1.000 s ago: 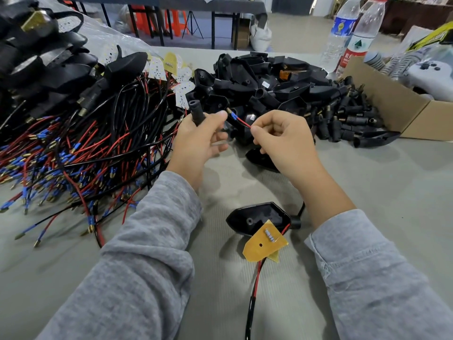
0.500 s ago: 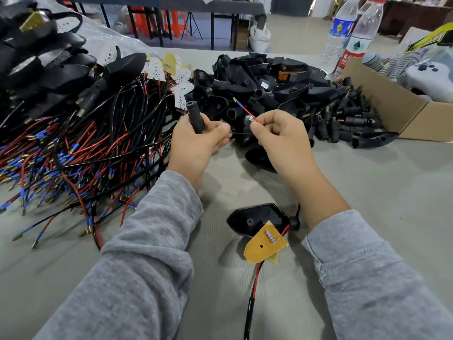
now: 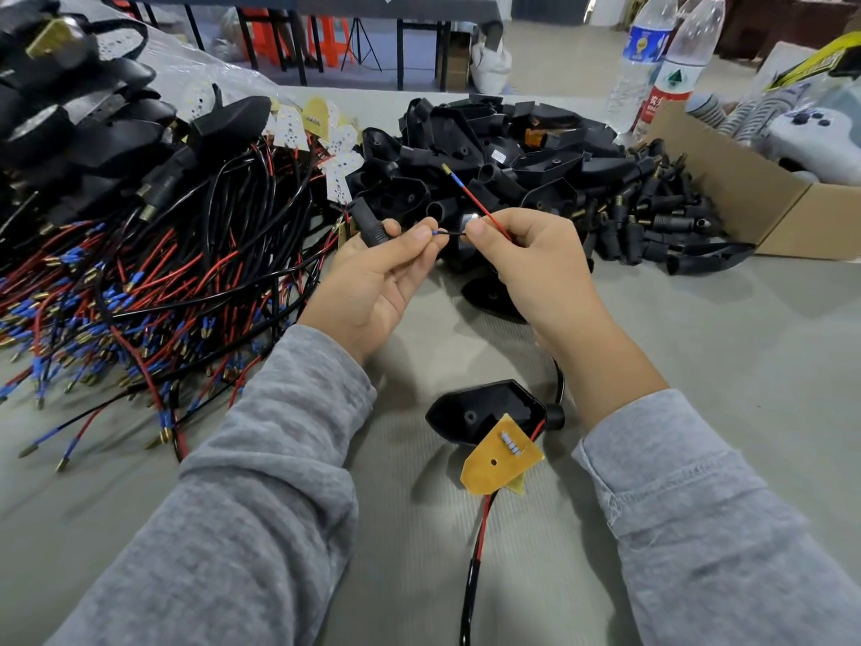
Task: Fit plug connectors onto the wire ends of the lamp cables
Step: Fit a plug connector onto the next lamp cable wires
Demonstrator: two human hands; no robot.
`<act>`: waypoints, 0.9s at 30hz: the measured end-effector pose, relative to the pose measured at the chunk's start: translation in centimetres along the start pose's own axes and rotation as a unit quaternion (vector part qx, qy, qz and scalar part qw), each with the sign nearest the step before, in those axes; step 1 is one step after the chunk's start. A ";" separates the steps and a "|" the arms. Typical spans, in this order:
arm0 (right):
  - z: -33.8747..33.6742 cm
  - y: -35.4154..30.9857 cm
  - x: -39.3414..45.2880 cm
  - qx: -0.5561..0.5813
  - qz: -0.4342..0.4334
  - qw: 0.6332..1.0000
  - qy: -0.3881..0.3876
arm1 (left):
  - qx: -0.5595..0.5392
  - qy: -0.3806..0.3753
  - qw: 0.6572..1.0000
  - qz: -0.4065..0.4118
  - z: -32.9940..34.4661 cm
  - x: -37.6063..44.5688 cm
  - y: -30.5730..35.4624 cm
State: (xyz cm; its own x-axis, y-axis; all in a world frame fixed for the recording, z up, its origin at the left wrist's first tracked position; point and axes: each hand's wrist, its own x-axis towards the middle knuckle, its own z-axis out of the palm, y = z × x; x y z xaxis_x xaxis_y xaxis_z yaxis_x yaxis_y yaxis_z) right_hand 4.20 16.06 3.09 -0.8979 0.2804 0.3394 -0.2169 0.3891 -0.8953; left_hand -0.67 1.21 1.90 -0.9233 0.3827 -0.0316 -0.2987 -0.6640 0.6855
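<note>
My left hand (image 3: 372,282) grips a black plug connector (image 3: 369,222) in its curled fingers, and its thumb and fingertip pinch the blue-sleeved end of a thin black wire (image 3: 449,233). My right hand (image 3: 536,263) pinches the same black wire together with a red wire (image 3: 475,198), whose blue sleeve and brass tip point up and to the left. Both wires belong to a lamp cable that runs down behind my right wrist to a black lamp housing (image 3: 484,407) with a yellow circuit board (image 3: 501,459), lying on the table between my forearms.
A tangle of red and black cables (image 3: 140,291) with brass tips covers the left. Black housings (image 3: 489,151) are heaped at the back, loose plug connectors (image 3: 652,216) to their right. A cardboard box (image 3: 745,188) and two water bottles (image 3: 661,62) stand at the far right.
My hands have come closer together. The left thumb and finger now pinch the black wire's end between the hands, and the red wire's tip has swung further up and left.
</note>
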 end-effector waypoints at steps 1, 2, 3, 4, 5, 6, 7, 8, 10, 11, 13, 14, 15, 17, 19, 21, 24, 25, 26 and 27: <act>0.0 0.0 0.0 -0.001 -0.001 1.000 0.008 | 0.015 0.010 1.000 0.005 0.0 0.0 0.0; 0.1 0.1 0.1 -0.004 -0.001 1.000 0.018 | 0.049 0.024 0.998 0.017 0.1 0.1 -0.1; 0.0 0.1 0.1 -0.008 0.001 1.000 0.028 | 0.113 0.042 0.992 0.038 0.0 0.1 -0.1; 0.0 0.2 0.2 -0.010 0.004 0.999 0.038 | 0.203 0.062 0.975 0.067 0.0 0.1 -0.2; -0.1 0.2 0.2 -0.011 0.007 0.999 0.047 | 0.302 0.079 0.945 0.096 -0.2 0.1 -0.3; -0.2 0.3 0.3 -0.010 0.009 0.998 0.055 | 0.384 0.090 0.911 0.119 -0.3 0.2 -0.4; -0.3 0.3 0.4 -0.006 0.009 0.998 0.062 | 0.440 0.097 0.882 0.136 -0.4 0.2 -0.5; -0.4 0.3 0.4 0.001 0.009 0.998 0.069 | 0.473 0.103 0.864 0.143 -0.3 0.1 -0.6; -0.6 0.1 0.4 0.011 0.006 0.997 0.082 | 0.500 0.105 0.848 0.139 -0.2 -0.1 -0.7; -0.6 0.1 0.4 0.011 0.004 0.996 0.089 | 0.506 0.100 0.846 0.134 -0.2 -0.2 -0.7; -0.6 0.0 0.5 0.010 0.000 0.995 0.098 | 0.527 0.082 0.837 0.122 -0.1 -0.3 -0.8; -0.6 0.0 0.5 0.009 -0.002 0.995 0.101 | 0.548 0.078 0.825 0.119 -0.2 -0.4 -0.8; -0.6 0.0 0.5 0.007 -0.003 0.995 0.102 | 0.569 0.074 0.810 0.121 -0.3 -0.4 -0.8; -0.6 0.1 0.5 -0.001 -0.004 0.995 0.103 | 0.605 0.067 0.782 0.136 -0.5 -0.4 -0.9; -0.5 0.2 0.5 -0.007 -0.001 0.994 0.110 | 0.620 0.055 0.768 0.152 -0.7 -0.3 -1.0; -0.6 0.3 0.5 -0.017 0.000 0.992 0.122 | 0.620 0.041 0.765 0.168 -0.8 -0.2 -1.0; -0.7 0.3 0.5 -0.030 -0.005 0.990 0.135 | 0.615 0.026 0.765 0.191 -1.0 0.0 -1.2; -0.7 0.3 0.5 -0.035 -0.006 0.990 0.136 | 0.612 0.024 0.766 0.196 -1.1 0.1 -1.3; -0.7 0.3 0.5 -0.041 -0.006 0.990 0.136 | 0.608 0.022 0.768 0.200 -1.1 0.2 -1.3; -0.7 0.4 0.5 -0.046 -0.005 0.990 0.135 | 0.602 0.020 0.771 0.205 -1.1 0.2 -1.4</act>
State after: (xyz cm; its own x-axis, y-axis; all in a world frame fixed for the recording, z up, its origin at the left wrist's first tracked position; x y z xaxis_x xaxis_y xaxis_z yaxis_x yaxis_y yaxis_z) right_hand 3.96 16.93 3.12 -0.7588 0.4951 0.4231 -0.1774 0.4679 -0.8658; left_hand -0.71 1.49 0.18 -0.8943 0.2633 0.3617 0.4393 0.3639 0.8213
